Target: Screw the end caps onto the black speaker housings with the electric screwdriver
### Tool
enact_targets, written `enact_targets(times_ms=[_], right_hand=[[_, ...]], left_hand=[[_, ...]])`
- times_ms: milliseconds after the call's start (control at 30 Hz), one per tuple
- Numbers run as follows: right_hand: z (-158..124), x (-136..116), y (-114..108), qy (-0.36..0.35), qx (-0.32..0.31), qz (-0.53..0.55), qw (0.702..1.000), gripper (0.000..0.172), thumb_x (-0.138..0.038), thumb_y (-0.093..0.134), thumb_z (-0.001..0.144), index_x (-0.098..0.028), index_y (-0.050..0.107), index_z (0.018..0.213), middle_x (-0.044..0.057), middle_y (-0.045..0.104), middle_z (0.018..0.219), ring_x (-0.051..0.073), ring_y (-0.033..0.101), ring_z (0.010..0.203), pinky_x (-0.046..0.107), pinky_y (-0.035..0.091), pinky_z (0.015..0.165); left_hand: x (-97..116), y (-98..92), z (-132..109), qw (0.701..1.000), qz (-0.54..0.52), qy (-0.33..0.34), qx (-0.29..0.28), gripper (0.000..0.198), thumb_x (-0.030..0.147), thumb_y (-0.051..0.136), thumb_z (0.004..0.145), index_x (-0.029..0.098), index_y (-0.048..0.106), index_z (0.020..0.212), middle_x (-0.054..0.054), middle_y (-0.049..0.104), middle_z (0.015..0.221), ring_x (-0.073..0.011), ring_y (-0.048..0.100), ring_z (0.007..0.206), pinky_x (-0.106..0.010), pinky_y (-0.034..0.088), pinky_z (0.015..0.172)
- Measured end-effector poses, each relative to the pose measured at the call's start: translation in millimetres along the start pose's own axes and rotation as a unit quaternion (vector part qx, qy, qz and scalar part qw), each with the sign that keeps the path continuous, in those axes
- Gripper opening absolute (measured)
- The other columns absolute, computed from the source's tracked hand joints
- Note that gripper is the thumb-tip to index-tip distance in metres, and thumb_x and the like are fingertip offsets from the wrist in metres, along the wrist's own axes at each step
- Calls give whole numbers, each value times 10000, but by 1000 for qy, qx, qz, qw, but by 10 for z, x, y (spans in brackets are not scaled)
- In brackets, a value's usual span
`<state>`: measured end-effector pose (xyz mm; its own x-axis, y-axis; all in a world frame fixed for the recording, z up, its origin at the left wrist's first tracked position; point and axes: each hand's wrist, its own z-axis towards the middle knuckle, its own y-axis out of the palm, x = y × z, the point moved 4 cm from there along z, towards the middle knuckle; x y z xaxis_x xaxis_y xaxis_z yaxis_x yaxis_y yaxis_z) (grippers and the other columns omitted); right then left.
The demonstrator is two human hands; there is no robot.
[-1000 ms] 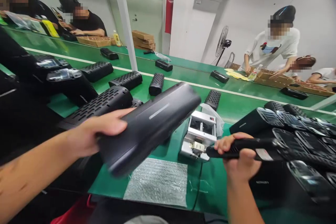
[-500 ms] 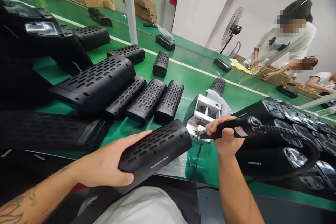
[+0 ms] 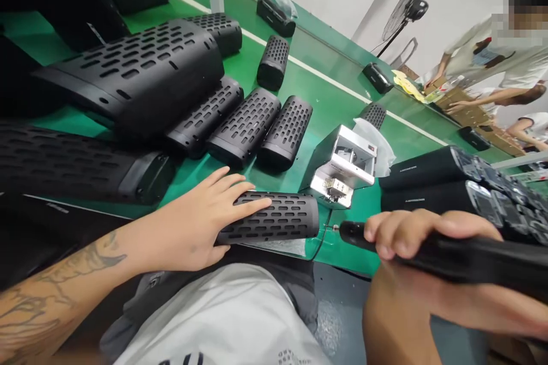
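My left hand (image 3: 192, 217) is wrapped over a black slotted housing (image 3: 291, 217), fingers across its perforated face and thumb at the near side. The housing lies roughly level above the bench's front edge, over a clear plastic sheet (image 3: 282, 246). My right hand (image 3: 402, 234) grips a black electric screwdriver (image 3: 466, 256). Its thin bit (image 3: 335, 228) points left at the housing's right end, a small gap away; whether a screw sits on the tip is too small to tell. Just behind stands a silver screw feeder (image 3: 331, 165).
Several similar slotted housings (image 3: 246, 125) crowd the green bench (image 3: 329, 82) at left and centre. Black units with shiny ends (image 3: 428, 191) are stacked at right. A plastic bag (image 3: 379, 145) lies behind the feeder. Across the bench a person (image 3: 483, 63) works over boxes near a fan (image 3: 413, 5).
The screwdriver has come away from the feeder toward me, its bit now beside the housing. My left hand has turned the housing so its slotted face shows more. The view has tipped downward.
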<state>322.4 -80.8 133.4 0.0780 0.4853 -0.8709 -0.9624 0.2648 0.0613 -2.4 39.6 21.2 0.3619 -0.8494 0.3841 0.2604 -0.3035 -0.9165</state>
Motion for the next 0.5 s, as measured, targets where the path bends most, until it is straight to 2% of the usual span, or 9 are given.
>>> enact_targets(times_ms=[67,133,200,300,500], right_hand=[[-155,-116,75,26,-55,-12,998,411,-707,855,1035,-345,875,1227,-13,786,724,253,715,554,485,679,640],[-274,-144,157,16,-64,-15,998,357,-653,803,1093,-328,844,1236,-8,773,726,259,721,579,489,681,650],[-346,-102,237,3,-33,-19,999,336,-616,833,1075,-301,828,1192,-1,754,716,257,705,572,479,672,626],[-396,-5,358,4,3,-28,1000,281,-530,897,1012,-285,821,1127,4,736,703,252,678,543,468,652,582],[-456,23,434,-3,68,-51,996,372,-657,797,1072,-285,784,1081,2,721,707,242,662,566,464,615,612]], left_hand=[[11,0,9,1000,-2,1,0,1144,281,966,809,399,473,1834,-134,678,1657,-460,619,1521,-764,390,1397],[-4,10,19,1000,-6,-3,-2,1153,337,1017,805,387,489,1829,-149,679,1628,-459,634,1475,-719,483,1328],[-30,22,26,1000,-8,-8,-5,1161,372,1053,800,373,509,1825,-165,681,1594,-459,656,1429,-681,548,1258],[-55,27,36,1000,-7,-7,-7,1131,380,1058,809,370,536,1812,-171,689,1578,-457,688,1397,-654,575,1224],[-54,27,53,1000,-5,1,-10,1100,382,1026,846,363,519,1821,-182,672,1613,-458,687,1424,-651,572,1234]])
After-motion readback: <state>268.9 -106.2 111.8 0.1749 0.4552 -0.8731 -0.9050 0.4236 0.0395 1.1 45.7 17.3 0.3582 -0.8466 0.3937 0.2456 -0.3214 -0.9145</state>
